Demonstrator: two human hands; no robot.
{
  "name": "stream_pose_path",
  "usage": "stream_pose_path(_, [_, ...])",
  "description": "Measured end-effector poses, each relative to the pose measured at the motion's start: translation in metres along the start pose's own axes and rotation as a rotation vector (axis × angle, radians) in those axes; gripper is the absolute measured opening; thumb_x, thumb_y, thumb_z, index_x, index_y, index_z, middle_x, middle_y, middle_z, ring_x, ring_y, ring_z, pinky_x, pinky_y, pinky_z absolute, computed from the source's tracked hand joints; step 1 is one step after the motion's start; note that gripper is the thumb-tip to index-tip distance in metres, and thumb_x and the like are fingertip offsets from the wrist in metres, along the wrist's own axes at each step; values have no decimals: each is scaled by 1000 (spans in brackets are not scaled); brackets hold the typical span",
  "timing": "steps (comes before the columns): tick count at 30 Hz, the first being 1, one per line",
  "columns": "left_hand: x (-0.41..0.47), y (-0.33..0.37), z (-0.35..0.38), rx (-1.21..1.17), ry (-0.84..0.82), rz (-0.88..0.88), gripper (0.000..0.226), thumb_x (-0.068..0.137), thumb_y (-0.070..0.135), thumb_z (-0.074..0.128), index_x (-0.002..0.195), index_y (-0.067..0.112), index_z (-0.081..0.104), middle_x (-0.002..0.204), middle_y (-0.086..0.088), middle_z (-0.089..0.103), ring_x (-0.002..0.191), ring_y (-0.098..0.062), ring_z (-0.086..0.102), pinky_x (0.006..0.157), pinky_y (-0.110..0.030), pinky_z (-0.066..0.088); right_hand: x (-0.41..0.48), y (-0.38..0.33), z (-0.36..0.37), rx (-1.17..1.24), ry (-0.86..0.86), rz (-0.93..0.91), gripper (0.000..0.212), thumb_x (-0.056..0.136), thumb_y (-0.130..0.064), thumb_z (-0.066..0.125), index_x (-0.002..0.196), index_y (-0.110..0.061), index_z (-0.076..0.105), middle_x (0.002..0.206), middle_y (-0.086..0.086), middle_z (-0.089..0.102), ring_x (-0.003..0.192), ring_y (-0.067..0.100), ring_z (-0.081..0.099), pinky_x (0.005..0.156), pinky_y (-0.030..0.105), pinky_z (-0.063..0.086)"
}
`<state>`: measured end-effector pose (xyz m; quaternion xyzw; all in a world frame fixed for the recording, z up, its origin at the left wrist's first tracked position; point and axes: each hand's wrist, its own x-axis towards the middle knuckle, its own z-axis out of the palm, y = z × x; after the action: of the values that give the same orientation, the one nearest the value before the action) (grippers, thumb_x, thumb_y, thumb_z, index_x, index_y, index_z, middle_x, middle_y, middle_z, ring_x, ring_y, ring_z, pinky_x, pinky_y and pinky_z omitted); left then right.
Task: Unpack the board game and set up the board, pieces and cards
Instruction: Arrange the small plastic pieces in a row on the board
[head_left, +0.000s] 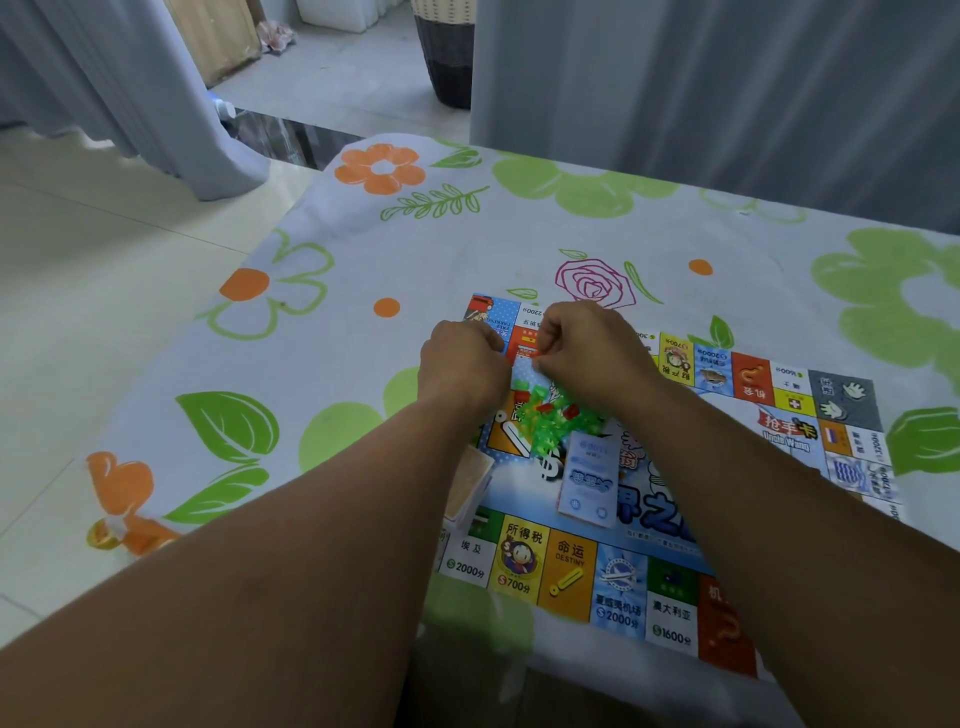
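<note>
The colourful game board (779, 395) lies flat on the table, partly under my arms. Over its far left part, my left hand (462, 369) and my right hand (587, 348) both pinch the top of a small clear bag (524, 364). The bag holds green and red plastic pieces (545, 421) that hang below my fingers. A blue card stack (589, 478) lies on the board's middle. An orange-backed card stack (470, 488) rests at the board's left edge.
The table wears a pale cloth with green and orange flowers (379, 169). A small orange wrapper (130, 535) lies near the cloth's left edge. Grey curtains (701, 78) hang behind the table, and a dark woven basket (449, 52) stands on the floor beyond.
</note>
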<state>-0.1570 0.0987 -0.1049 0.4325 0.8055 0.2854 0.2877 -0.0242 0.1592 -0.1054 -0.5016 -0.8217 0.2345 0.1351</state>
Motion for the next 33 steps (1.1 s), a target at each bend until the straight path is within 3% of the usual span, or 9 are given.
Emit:
stream_pose_path(5, [3,-3,2,-11,-6,-1,26,93,7,58,114,13,72,129,-14,61,110,-32,63,91,-45,57,2,-2,-5,60,-81,86,21,75,-16,84,84,-18,64,83,1,69,80,22,68,77,42,58])
stream_pose_path(12, [4,-3,3,0,1,9,26,93,7,58,113,14,72,133,-15,59,115,-31,60,93,-45,56,2,-2,-8,55,-118,55,14,77,-5,77,77,-19,71,73,-11,65,79,16,67,80,41,58])
stream_pose_path(17, [5,-5,3,-8,-1,16,28,91,4,56,111,13,73,131,-15,60,115,-33,60,93,-46,56,9,-1,0,59,15,97,6,86,-22,69,90,-19,67,87,1,67,83,23,64,77,40,56])
stream_pose_path(21, [5,-5,3,-5,-1,9,28,90,4,56,110,15,73,128,-15,60,111,-32,61,91,-46,57,9,-2,7,16,-30,64,18,96,-26,63,85,-14,70,79,4,68,77,24,64,70,36,52])
stream_pose_path(25, [5,-5,3,6,-3,15,31,88,3,54,110,15,74,128,-15,61,113,-33,60,93,-45,55,6,-5,4,-37,-28,0,13,94,-24,65,84,-16,69,77,3,65,75,24,61,68,34,49])
stream_pose_path(29, [5,-5,3,4,2,18,31,88,2,55,110,14,74,130,-15,60,115,-33,60,93,-45,55,2,-8,3,-112,-59,-86,5,90,-21,70,89,-16,69,91,2,66,85,25,61,73,35,51])
stream_pose_path(33, [6,-5,4,-14,-5,8,31,88,2,56,111,14,73,127,-14,62,111,-32,62,92,-45,56,1,-8,2,-89,-46,-43,25,84,-25,76,103,-17,62,100,0,63,90,23,59,74,34,49])
